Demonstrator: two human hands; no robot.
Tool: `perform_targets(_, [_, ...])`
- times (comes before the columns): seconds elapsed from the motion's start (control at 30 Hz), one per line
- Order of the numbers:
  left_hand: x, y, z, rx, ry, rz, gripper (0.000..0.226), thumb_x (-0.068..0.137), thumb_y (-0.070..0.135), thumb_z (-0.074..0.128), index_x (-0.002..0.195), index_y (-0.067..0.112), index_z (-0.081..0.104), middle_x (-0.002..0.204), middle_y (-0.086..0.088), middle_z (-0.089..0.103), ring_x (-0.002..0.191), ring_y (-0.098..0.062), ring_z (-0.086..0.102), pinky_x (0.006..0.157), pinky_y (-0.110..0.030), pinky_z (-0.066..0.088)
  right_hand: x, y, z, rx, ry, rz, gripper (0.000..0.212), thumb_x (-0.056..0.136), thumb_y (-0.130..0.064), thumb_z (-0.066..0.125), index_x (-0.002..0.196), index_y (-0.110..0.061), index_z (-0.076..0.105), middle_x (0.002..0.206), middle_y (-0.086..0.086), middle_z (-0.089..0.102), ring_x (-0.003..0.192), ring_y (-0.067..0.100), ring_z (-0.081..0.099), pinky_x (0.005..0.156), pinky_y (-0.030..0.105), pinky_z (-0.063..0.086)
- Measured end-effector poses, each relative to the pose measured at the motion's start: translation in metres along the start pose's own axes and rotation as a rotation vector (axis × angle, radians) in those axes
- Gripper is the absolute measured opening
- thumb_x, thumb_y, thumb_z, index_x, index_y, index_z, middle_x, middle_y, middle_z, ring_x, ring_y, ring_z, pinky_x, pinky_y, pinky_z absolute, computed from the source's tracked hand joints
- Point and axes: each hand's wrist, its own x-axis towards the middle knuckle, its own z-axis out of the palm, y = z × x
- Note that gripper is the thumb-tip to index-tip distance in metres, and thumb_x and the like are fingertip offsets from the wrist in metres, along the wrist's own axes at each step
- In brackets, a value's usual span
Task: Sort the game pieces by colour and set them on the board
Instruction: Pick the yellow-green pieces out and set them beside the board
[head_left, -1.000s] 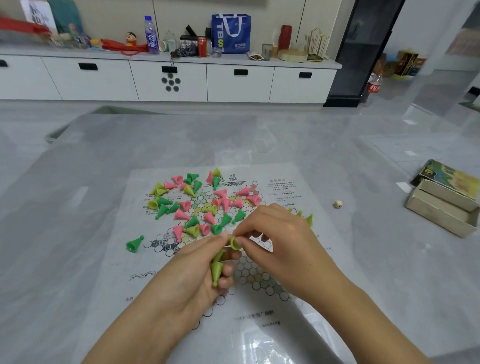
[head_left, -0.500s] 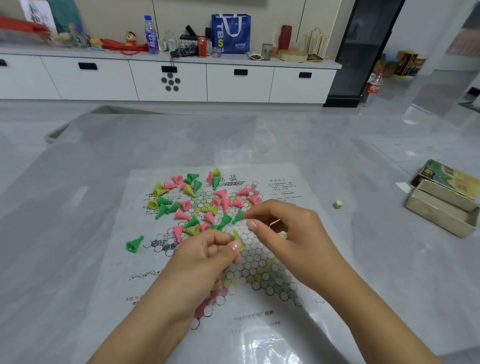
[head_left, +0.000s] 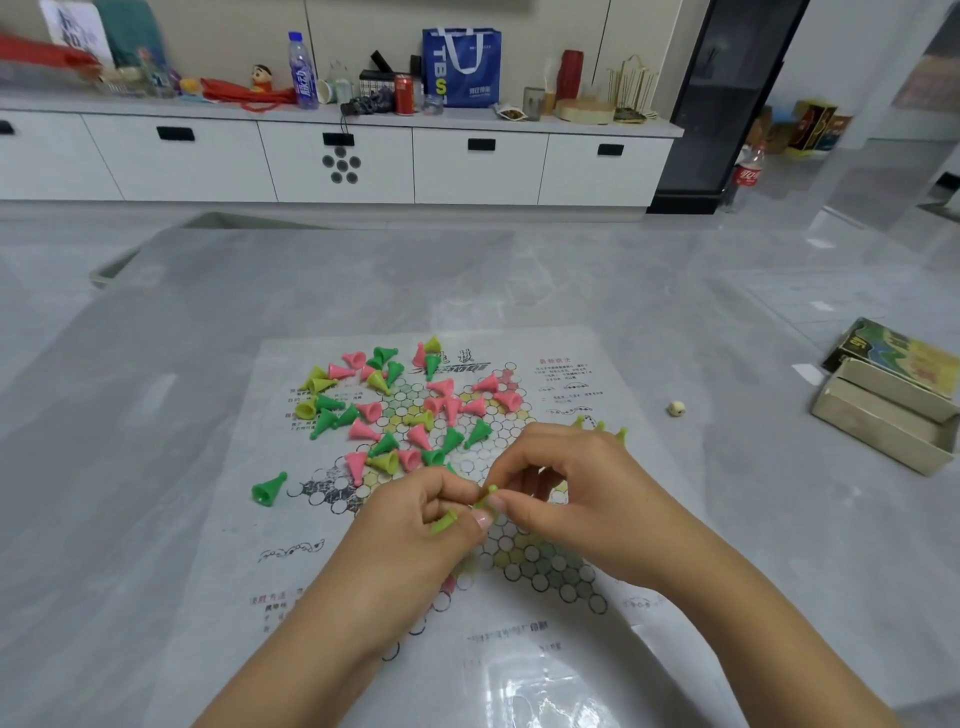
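A paper game board (head_left: 519, 649) printed with a star of circles lies on the grey table. Several pink, dark green and yellow-green cone pieces (head_left: 395, 410) lie jumbled on its upper left part. One dark green cone (head_left: 268, 488) lies alone at the board's left edge. My left hand (head_left: 415, 525) grips yellow-green cones (head_left: 444, 521) in its curled fingers. My right hand (head_left: 566, 499) pinches one yellow-green cone (head_left: 488, 498) right beside the left hand's fingertips. A few yellow-green cones (head_left: 600, 425) stand upright behind my right hand, mostly hidden by it.
A small beige die (head_left: 676, 409) lies on the table right of the board. An open cardboard game box (head_left: 883, 415) with its lid sits at the right edge. White cabinets with bottles, a can and a blue bag stand far behind.
My right hand went out toward the pile, then came back to my left hand. It now pinches a yellow-green cone at the left fingertips. Both hands sit slightly lower on the board.
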Motion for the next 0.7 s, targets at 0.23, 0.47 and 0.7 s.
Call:
perform_targets(0.23, [0.003,0.0,0.0,-0.032,0.008,-0.038,0.01,0.085,0.022,0.058,0.089,0.028,0.064,0.067,0.011,0.069,0.051,-0.011,0.057,0.047,-0.014,0.046,-0.001,0.007,-0.017,0.004,0.123,0.039,0.003,0.075,-0.025,0.064,0.076,-0.027,0.066,0.074,-0.012,0.062,0.07,0.002,0.056,0.064,0.015,0.047])
perform_targets(0.47, [0.005,0.006,-0.004,-0.283,0.096,-0.126,0.023,0.092,0.014,0.043,0.087,0.012,0.065,0.058,0.003,0.06,0.042,-0.008,0.038,0.037,-0.018,0.027,-0.009,0.06,-0.041,-0.18,0.555,0.298,0.012,0.078,-0.017,0.065,0.073,-0.028,0.063,0.078,-0.014,0.05,0.07,-0.001,0.048,0.062,0.011,0.035])
perform_targets(0.7, [0.003,0.008,-0.004,-0.23,0.067,-0.119,0.023,0.092,0.012,0.041,0.088,0.012,0.064,0.053,0.003,0.058,0.038,-0.007,0.036,0.035,-0.016,0.027,-0.011,0.076,-0.03,-0.319,0.278,0.204,0.004,0.078,-0.025,0.067,0.081,-0.024,0.067,0.089,-0.018,0.043,0.092,0.008,0.038,0.073,0.015,0.032])
